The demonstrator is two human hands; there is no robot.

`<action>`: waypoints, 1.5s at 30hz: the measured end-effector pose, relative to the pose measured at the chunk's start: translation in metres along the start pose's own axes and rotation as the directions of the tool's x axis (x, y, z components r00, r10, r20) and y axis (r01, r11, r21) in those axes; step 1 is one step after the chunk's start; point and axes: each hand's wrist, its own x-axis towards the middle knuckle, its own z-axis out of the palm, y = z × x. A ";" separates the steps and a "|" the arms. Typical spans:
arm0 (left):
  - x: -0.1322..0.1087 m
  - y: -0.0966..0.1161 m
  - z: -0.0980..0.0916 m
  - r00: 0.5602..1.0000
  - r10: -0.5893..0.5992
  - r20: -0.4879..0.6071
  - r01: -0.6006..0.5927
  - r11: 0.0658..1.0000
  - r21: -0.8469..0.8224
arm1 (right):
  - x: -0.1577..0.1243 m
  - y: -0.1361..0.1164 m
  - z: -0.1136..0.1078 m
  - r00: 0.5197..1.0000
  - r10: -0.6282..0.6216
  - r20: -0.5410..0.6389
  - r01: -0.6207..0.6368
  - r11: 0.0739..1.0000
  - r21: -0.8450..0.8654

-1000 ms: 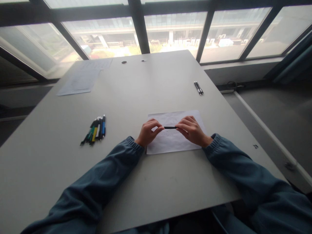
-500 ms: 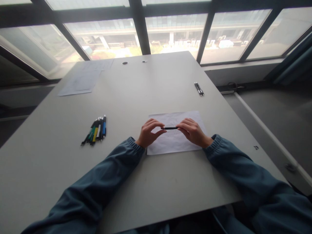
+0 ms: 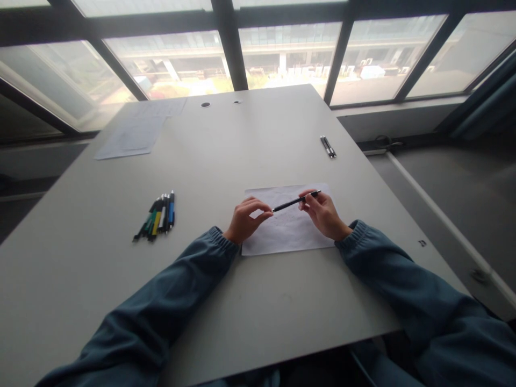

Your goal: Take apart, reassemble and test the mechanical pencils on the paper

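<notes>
pinching one end of a black pen (image 3: pixel 287 205) with the left hand (image 3: pixel 246 217), gripping farther along with the right hand (image 3: pixel 324 215), pointing it toward two o'clock over white paper (image 3: pixel 290 236). seeing bunched pens (image 3: pixel 162 212) at nine o'clock, two pens (image 3: pixel 330 147) at one o'clock on the desk (image 3: pixel 250 312).

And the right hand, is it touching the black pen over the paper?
Touching. The head view shows the right hand plainly gripping the black pen near one end.

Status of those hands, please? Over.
Right hand: holding slim black pen. Left hand: pinching its left end. Pen slanted above white rectangular paper sheet. Nothing visibly in the way.
</notes>
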 end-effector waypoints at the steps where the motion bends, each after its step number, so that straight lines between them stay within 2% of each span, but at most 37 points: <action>1: 0.000 0.000 0.000 1.000 -0.017 0.025 0.018 1.000 -0.023 | 0.003 0.000 0.000 0.999 0.023 -0.045 -0.017 0.993 0.117; 3: 0.000 0.000 0.000 0.996 -0.081 0.030 0.083 0.996 -0.044 | 0.007 -0.002 -0.002 0.990 0.109 -0.091 -0.073 0.942 0.328; 6: -0.001 0.000 0.000 0.987 -0.163 0.015 0.163 0.986 -0.033 | 0.011 -0.009 -0.007 0.971 0.237 -0.022 -0.182 0.801 0.571; 9: -0.002 0.000 0.000 0.983 -0.172 0.063 0.173 0.985 -0.012 | 0.011 -0.015 -0.010 0.962 0.263 0.077 -0.243 0.686 0.686; 11: -0.002 -0.001 0.000 0.981 -0.167 0.100 0.168 0.986 -0.006 | 0.010 -0.017 -0.010 0.960 0.263 0.097 -0.253 0.668 0.700; 15: -0.002 -0.002 0.000 0.982 -0.154 0.114 0.155 0.988 -0.002 | 0.011 -0.017 -0.011 0.965 0.258 0.050 -0.233 0.756 0.612; 18: -0.002 -0.002 0.000 0.984 -0.142 0.107 0.143 0.990 0.001 | 0.012 -0.015 -0.012 0.976 0.218 -0.009 -0.190 0.869 0.457; 21: -0.002 -0.002 0.000 0.985 -0.133 0.110 0.134 0.991 0.000 | 0.013 -0.014 -0.013 0.984 0.176 -0.034 -0.156 0.934 0.321; 27: -0.001 -0.004 0.002 0.985 -0.098 0.145 0.095 0.995 0.022 | 0.013 -0.016 -0.014 0.984 0.173 -0.038 -0.152 0.935 0.321; 31: -0.002 -0.007 0.004 0.985 -0.073 0.155 0.046 0.984 0.173 | 0.014 -0.012 -0.015 0.971 0.235 -0.032 -0.214 0.928 0.305; 34: -0.002 -0.009 0.005 0.988 -0.085 0.132 0.048 0.963 0.264 | 0.015 -0.009 -0.016 0.977 0.211 -0.033 -0.196 0.946 0.260; 37: -0.003 -0.008 0.005 0.977 -0.050 0.207 -0.009 0.962 0.274 | 0.015 -0.008 -0.017 0.989 0.144 -0.013 -0.140 0.976 0.168; 40: -0.003 -0.007 0.004 0.951 -0.016 0.308 -0.074 0.958 0.276 | 0.014 -0.012 -0.018 0.989 0.149 -0.015 -0.147 0.985 0.088; 45: -0.003 -0.007 0.003 0.924 -0.040 0.381 -0.084 0.949 0.303 | 0.011 -0.015 -0.015 0.986 0.158 -0.055 -0.151 0.983 0.102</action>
